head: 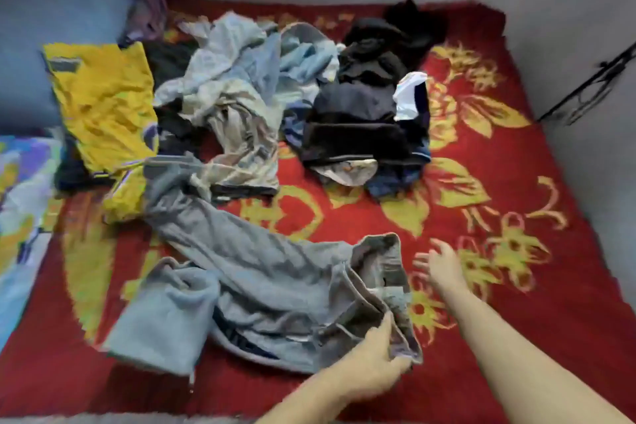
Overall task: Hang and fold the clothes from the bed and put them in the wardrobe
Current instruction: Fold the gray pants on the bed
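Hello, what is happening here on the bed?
A person is sorting laundry on a bed with a red and gold floral blanket. The left hand grips the waistband of grey sweatpants; the right hand is open beside them. A yellow shirt and dark clothes lie unfolded behind.

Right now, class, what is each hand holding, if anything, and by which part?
The left hand grips the grey fabric trousers at the waistband's near edge. The right hand holds nothing; its fingers are spread above the red floral bedcover.
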### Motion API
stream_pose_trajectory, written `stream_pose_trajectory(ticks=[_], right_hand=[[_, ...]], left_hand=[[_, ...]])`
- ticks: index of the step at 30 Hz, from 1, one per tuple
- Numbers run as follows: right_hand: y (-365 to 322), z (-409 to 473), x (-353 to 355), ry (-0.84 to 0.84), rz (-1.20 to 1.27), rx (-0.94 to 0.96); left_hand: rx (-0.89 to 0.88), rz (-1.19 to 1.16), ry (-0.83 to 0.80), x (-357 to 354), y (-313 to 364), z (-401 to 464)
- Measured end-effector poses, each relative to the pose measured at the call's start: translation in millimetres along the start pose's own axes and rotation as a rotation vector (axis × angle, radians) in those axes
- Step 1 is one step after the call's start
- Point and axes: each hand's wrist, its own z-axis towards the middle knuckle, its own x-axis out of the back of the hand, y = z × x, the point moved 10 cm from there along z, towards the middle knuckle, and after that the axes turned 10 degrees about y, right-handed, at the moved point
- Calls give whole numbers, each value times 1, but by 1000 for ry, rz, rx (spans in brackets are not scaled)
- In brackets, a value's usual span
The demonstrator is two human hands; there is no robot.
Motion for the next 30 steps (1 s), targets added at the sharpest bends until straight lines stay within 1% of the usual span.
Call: stream_pose_trajectory(ticks=[1,2,3,5,7,9,11,12,14,16,17,19,20,21,23,24,25,26,27,28,29,30], right_hand=[[41,20,18,73,-15,-73],[76,34,28,91,-67,-118],[105,44,31,75,-142,-134],[147,52,19,1,-290,-120],[166,51,-14,-104,-324,-75],[170,50,-55,-208,-300,-1],[174,53,-89,-263,-410,48],[178,56,-96,-249,-498,57],[179,60,-95,-145,-597,100],[176,57,-86,-43,-628,184],[175,54,-83,-18,-637,236],[170,44,-80,-14,-643,379],[166,39,-77,-12,-641,461],[161,33,-72,-1,-624,538],[155,28,-49,71,-526,620],[159,30,-30,142,-441,594],[172,35,-10,196,-328,502],[193,42,7,219,-191,365],[219,46,15,181,-71,202],[242,46,9,65,-18,70],[258,38,-6,-98,-55,11],[268,26,-24,-263,-133,6]], left_hand=[[-26,56,-45,-18,-5,23],[-51,106,-44,-27,-12,45],[-52,141,-17,-28,-22,66],[1,188,100,-12,-50,103],[36,231,246,18,-78,135],[14,398,360,51,-99,164],[-35,555,444,78,-107,192],[-74,602,461,85,-105,205],[-198,682,446,85,-90,230],[-269,687,440,82,-72,255],[-269,661,450,81,-62,267],[-193,565,454,81,-47,289],[-144,541,417,78,-43,298],[-101,560,329,69,-40,307],[2,632,65,43,-43,311],[46,642,-36,34,-45,308],[85,593,-86,29,-44,303],[131,484,-79,29,-42,302],[168,354,-46,30,-40,303],[162,302,-23,28,-35,306],[133,331,-40,22,-29,309],[98,430,-91,12,-24,311]])
